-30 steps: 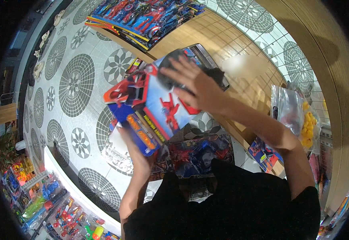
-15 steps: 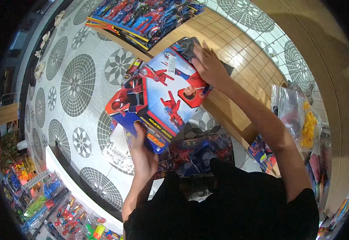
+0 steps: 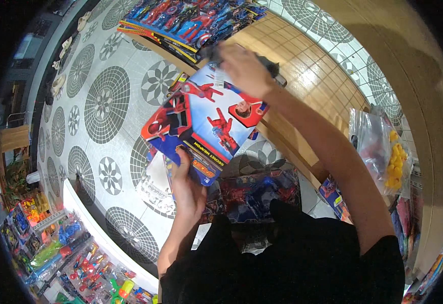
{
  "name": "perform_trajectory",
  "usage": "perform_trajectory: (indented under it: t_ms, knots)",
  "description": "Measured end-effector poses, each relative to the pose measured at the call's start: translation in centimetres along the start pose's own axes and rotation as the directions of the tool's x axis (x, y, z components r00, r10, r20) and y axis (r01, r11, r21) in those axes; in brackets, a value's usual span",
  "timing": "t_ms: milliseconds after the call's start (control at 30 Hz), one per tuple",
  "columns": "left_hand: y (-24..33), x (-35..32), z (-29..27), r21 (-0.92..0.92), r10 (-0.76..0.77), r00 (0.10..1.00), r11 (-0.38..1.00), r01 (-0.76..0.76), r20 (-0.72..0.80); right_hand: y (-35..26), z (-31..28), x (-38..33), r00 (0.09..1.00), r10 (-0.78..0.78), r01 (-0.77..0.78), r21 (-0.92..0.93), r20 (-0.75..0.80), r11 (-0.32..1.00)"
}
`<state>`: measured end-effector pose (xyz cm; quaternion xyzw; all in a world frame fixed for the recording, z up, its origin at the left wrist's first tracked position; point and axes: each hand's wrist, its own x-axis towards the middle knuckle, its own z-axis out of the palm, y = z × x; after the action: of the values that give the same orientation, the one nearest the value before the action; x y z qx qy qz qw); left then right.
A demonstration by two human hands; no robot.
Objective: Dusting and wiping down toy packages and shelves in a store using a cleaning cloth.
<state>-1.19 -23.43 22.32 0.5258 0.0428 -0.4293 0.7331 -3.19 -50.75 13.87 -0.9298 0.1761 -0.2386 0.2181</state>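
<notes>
My left hand [image 3: 188, 190] grips the near lower corner of a colourful toy box [image 3: 208, 109], thumb on its front face. The box is tilted, its blue, white and red face toward me, with pictures of a masked figure and red gloves. My right hand [image 3: 244, 68], blurred by motion, is closed over a dark grey cloth [image 3: 210, 52] at the box's far upper edge. Its fingertips are smeared, and part of the cloth is hidden beneath the hand. Behind my left hand, a whitish package [image 3: 155, 185] is partly covered by the box.
Flat packs of toy figures [image 3: 191, 23] are stacked on a wooden bench [image 3: 302, 55]. A wide window-front toy box [image 3: 257, 195] lies below my hands. Right, a clear bag [image 3: 366, 137] holds yellow pieces. Bagged toys [image 3: 89, 273] lie beyond a white panel [image 3: 104, 233] at lower left.
My right hand and the cloth have moved left along the box's upper edge. My left hand still holds the box; the whole view has shifted slightly.
</notes>
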Motion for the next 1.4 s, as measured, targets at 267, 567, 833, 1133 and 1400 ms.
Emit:
perform_trajectory:
  t_ms: [267,567,833,1133,1400]
  knots:
    - [0.5,0.1,0.5,0.031,-0.009,1.000,0.999,0.009,-0.006,-11.1,-1.6,-5.8,0.952,-0.282,0.263,0.152,0.122,0.953]
    - [1.3,-0.9,-1.3,0.053,0.010,1.000,0.999,-0.010,0.001,5.4,-0.9,-6.5,0.866,-0.422,0.370,-0.221,-0.268,0.902]
    - [0.8,-1.5,-0.7,0.396,0.325,0.944,0.860,-0.321,0.060,4.3,-7.6,-7.2,0.638,0.767,-0.471,0.822,0.067,0.320]
    - [-1.6,7.9,4.9,0.460,0.159,0.455,-0.558,-0.691,0.876,1.9,-14.3,-11.2,0.397,0.688,-0.839,0.544,0.608,0.004]
    - [-2.2,9.6,0.6,0.787,0.577,0.607,-0.106,-0.607,0.546,0.4,-8.8,-13.4,0.224,0.664,-0.954,0.301,0.714,-0.001]
